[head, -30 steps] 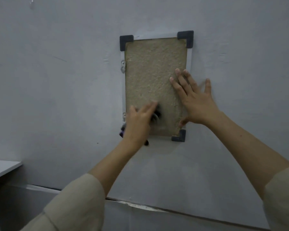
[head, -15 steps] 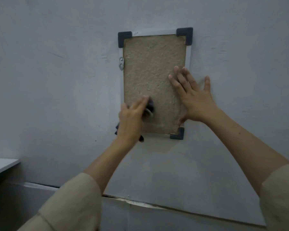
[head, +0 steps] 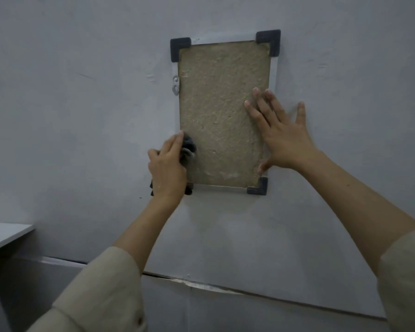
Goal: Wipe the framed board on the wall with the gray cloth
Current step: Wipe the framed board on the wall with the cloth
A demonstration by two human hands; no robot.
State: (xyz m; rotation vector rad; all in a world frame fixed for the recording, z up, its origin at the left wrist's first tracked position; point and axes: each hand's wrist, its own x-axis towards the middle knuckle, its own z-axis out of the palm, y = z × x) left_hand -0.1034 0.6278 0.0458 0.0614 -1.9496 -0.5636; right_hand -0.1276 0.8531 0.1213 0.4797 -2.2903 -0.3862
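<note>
Both of your hands are up at the framed board [head: 222,111] on the wall [head: 82,116]; your left hand [head: 168,168] clutches the gray cloth [head: 189,149] against the board's lower left edge, and most of the cloth is hidden behind your fingers, with dark scraps showing below the palm; your right hand [head: 283,135] lies flat with fingers spread on the board's right side, covering part of the frame there; three dark corner caps show, the fourth probably behind your left hand; a worktop [head: 5,233] is cut off at left.
</note>
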